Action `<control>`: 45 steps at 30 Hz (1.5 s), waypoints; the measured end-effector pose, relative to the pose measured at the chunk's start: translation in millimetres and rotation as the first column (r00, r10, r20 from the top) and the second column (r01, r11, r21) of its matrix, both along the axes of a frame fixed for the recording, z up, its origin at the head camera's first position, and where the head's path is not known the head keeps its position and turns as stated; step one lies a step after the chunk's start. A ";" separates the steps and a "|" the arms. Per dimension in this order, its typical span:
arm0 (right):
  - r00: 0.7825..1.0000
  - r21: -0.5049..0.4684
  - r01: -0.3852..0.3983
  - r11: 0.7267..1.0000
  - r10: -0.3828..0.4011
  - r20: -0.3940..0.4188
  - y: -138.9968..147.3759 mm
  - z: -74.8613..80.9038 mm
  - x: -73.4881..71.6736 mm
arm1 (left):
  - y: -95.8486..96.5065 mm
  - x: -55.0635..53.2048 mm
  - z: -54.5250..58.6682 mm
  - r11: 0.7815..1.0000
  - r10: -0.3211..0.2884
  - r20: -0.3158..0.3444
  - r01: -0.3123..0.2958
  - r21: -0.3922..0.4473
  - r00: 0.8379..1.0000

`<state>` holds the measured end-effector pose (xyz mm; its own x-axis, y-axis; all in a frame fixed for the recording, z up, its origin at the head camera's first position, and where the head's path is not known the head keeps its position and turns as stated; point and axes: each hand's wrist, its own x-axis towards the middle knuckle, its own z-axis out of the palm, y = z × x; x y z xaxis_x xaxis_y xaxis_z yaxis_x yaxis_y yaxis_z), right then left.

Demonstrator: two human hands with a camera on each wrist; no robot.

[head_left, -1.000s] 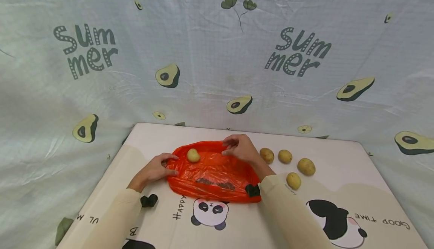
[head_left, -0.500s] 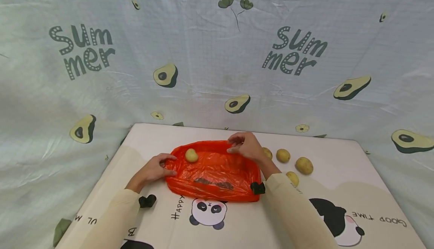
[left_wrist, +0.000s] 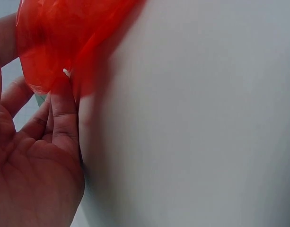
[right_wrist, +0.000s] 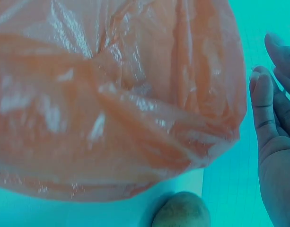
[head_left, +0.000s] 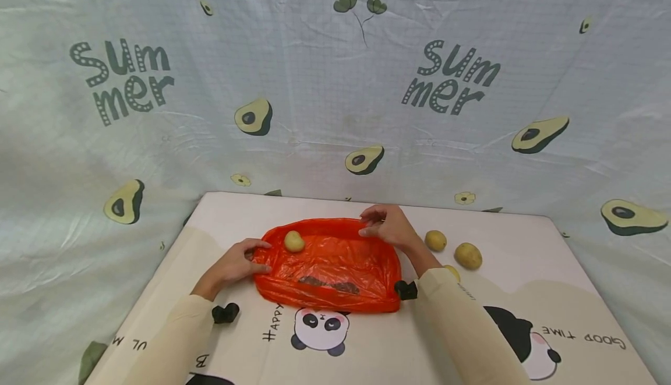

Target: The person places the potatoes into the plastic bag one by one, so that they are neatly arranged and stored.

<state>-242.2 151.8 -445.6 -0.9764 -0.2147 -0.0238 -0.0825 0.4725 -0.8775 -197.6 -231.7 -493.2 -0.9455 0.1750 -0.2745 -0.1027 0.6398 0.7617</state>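
Note:
A thin red plastic bag [head_left: 335,257] lies spread wide on the table, its sides standing up like a shallow bowl. One pale potato [head_left: 294,242] sits inside, toward the far left. My left hand [head_left: 237,262] holds the bag's left edge; in the left wrist view the thumb and fingers lie on either side of the red film [left_wrist: 64,38]. At the far right rim, my right hand [head_left: 389,226] has loosely bent fingers and grips nothing. The right wrist view shows that hand [right_wrist: 279,142] apart from the bag, with a potato [right_wrist: 182,212] below it.
To the right of my right forearm lie two potatoes, one small [head_left: 435,240] and one larger [head_left: 468,255]. Another potato [head_left: 452,272] is partly covered by the sleeve. A patterned cloth [head_left: 314,82] hangs behind the table [head_left: 503,239].
My right hand has moved right along the bag's far rim, and its forearm now hides one potato and part of another. My left hand has kept its place on the left edge.

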 end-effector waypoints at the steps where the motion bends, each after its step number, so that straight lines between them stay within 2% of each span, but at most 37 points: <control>1: 1.000 0.000 0.001 1.000 -0.001 0.002 1.5 -0.8 -0.5 | -0.1 0.2 -0.1 1.000 0.002 0.001 -0.002 0.000 1.000; 10: 1.000 0.072 0.017 0.997 -0.018 0.002 17.1 -1.0 0.3 | -0.2 1.5 2.7 1.000 -0.001 -0.006 0.001 -0.003 1.000; 23: 0.999 0.117 0.051 0.992 -0.052 0.010 38.4 -3.3 -2.3 | 0.1 1.1 1.2 1.000 -0.004 -0.004 0.004 0.001 1.000; 31: 1.000 0.124 0.026 0.992 -0.026 0.000 50.5 0.2 -2.0 | 0.8 1.2 0.3 1.000 0.001 -0.005 -0.001 -0.001 1.000; 45: 1.000 0.162 0.025 0.986 -0.025 -0.002 65.8 3.4 -4.9 | 1.2 3.2 3.6 1.000 0.012 -0.002 -0.012 0.000 1.000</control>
